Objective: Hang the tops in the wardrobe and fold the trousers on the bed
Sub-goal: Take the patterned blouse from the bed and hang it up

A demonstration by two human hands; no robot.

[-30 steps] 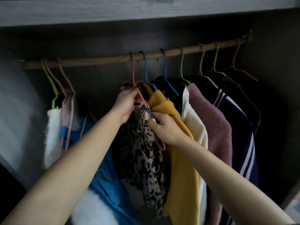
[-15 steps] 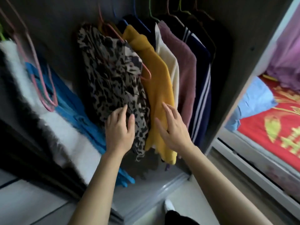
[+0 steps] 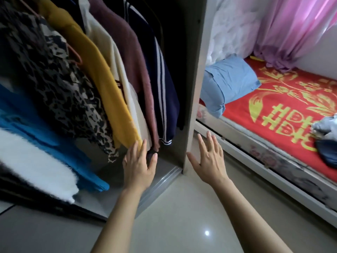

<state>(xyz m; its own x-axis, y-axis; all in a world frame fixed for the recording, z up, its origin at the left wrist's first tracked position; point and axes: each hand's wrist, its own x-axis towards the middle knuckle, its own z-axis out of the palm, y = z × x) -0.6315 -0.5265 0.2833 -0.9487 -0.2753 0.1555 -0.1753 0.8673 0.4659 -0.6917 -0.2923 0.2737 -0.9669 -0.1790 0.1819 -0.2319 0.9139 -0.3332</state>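
Left hand [image 3: 139,165]: palm down, fingers [image 3: 134,148] straight and loosely together, thumb held apart. The fingertips lie at the hems of the mustard top [image 3: 102,79] and the cream top [image 3: 125,88]; whether they touch cannot be told. It holds nothing.

Right hand [image 3: 209,161]: palm down, fingers [image 3: 209,141] spread, holding nothing, low in front of the wardrobe side panel [image 3: 196,70] and apart from all the clothes.

The tops hang side by side inside the wardrobe. Left to right: white fluffy garment [image 3: 36,170], blue garment [image 3: 45,143], leopard-print top [image 3: 60,88], mustard, cream, mauve top [image 3: 135,61], navy striped top [image 3: 164,88].

The bed [image 3: 273,106], under a red and gold cover, stands right of the panel. A crumpled pale garment [image 3: 326,128] and a dark blue garment [image 3: 328,154] lie at its right edge, well apart from both hands; whether either is trousers cannot be told. A blue pillow [image 3: 228,79] lies near the panel.
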